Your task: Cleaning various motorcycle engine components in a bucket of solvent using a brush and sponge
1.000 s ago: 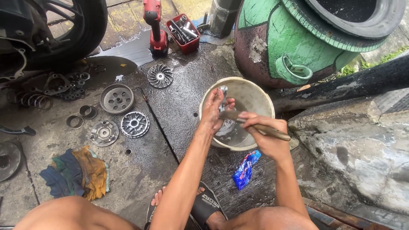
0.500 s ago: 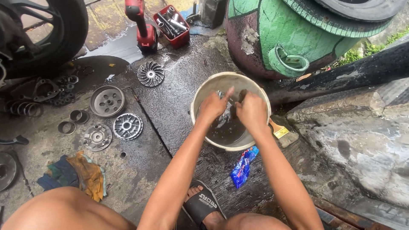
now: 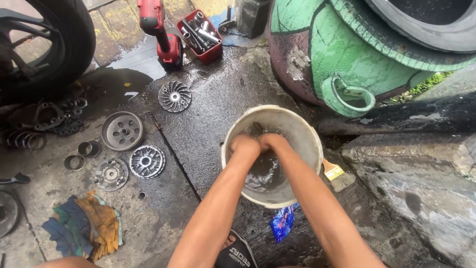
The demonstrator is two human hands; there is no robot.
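Both my hands are down inside a white bucket (image 3: 311, 135) that holds dark, dirty liquid. My left hand (image 3: 244, 145) and my right hand (image 3: 271, 141) are curled into fists and pressed together, closed on a small metal part (image 3: 256, 127). Only a dark end of the part shows beyond my knuckles. A paintbrush (image 3: 333, 171) with a yellow ferrule lies on the ground against the bucket's right side, with no hand on it. A blue sachet (image 3: 282, 222) lies just in front of the bucket.
Metal discs (image 3: 122, 130) (image 3: 147, 161), a finned plate (image 3: 174, 96), rings and a rag (image 3: 87, 223) lie at left. At the back are a wheel (image 3: 49, 44), a red power tool (image 3: 161, 30), a red socket tray (image 3: 201, 31) and a green pot (image 3: 337, 54).
My right hand has put the brush down beside the bucket. Both hands have dropped from above the rim into the liquid and closed together.
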